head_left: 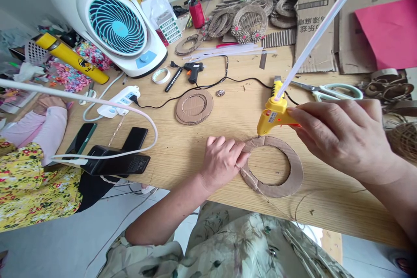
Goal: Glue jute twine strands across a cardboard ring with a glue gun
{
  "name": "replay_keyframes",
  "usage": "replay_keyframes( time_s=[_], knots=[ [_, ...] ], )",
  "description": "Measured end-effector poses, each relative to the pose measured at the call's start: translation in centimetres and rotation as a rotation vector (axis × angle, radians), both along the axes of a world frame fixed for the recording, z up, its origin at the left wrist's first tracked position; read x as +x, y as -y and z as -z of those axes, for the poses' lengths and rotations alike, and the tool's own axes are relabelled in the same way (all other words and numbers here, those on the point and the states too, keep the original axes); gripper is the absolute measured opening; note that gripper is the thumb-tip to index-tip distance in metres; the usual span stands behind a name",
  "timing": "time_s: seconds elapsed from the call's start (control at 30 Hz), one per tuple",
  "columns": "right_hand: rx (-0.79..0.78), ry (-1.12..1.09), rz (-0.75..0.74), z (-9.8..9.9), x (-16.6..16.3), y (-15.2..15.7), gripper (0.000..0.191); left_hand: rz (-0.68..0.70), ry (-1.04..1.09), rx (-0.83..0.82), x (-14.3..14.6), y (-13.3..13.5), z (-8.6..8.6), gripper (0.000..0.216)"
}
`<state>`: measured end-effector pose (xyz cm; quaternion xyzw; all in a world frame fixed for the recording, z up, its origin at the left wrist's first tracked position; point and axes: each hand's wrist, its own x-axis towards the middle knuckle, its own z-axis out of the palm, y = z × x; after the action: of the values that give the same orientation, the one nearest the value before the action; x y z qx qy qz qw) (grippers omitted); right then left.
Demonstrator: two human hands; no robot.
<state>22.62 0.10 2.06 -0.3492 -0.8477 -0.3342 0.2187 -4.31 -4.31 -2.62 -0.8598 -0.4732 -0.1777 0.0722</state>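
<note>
My right hand (345, 137) grips a yellow hot glue gun (273, 115) over the table, with a long clear glue stick (321, 30) rising from its back. The gun's nozzle points down at the upper left edge of a flat cardboard ring (295, 163), at or just above its surface. At the ring's left edge, my left hand (222, 158) is closed, thumb and fingers pinching the cardboard. A thin strand of twine (260, 192) runs from under that hand across the ring toward the table's front edge.
Green-handled scissors (339, 91) lie behind my right hand. Farther left are another cardboard ring (194, 107), a black glue gun (193, 71), a power strip (119, 100) and a fan (120, 30). Twine-wrapped rings (250, 21) pile at the back. A co-worker's arm (52, 124) rests at left.
</note>
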Motion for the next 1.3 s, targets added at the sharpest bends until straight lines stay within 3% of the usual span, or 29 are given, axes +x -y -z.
replay_keyframes(
  time_s=[0.73, 0.9, 1.0, 1.17, 1.3],
  knots=[
    [-0.061, -0.001, -0.008, -0.1, 1.7, 0.0, 0.068, 0.001, 0.009, -0.010, 0.0, 0.0, -0.1, 0.024],
    [-0.059, -0.089, 0.112, 0.7, 2.6, -1.5, 0.053, 0.000, -0.008, -0.009, -0.1, 0.1, -0.1, 0.024],
    [-0.185, -0.180, 0.183, 1.8, 3.1, -2.7, 0.046, 0.007, -0.011, -0.003, -0.1, 0.1, -0.1, 0.026],
    [-0.467, -0.317, 0.174, 3.7, 3.5, -3.9, 0.048, 0.074, 0.097, 0.081, -0.2, 0.2, 0.0, 0.044],
    [-0.566, -0.361, 0.162, 4.9, 3.6, -4.6, 0.048, -0.021, 0.152, 0.075, -0.2, 0.2, 0.1, 0.066]
  ],
)
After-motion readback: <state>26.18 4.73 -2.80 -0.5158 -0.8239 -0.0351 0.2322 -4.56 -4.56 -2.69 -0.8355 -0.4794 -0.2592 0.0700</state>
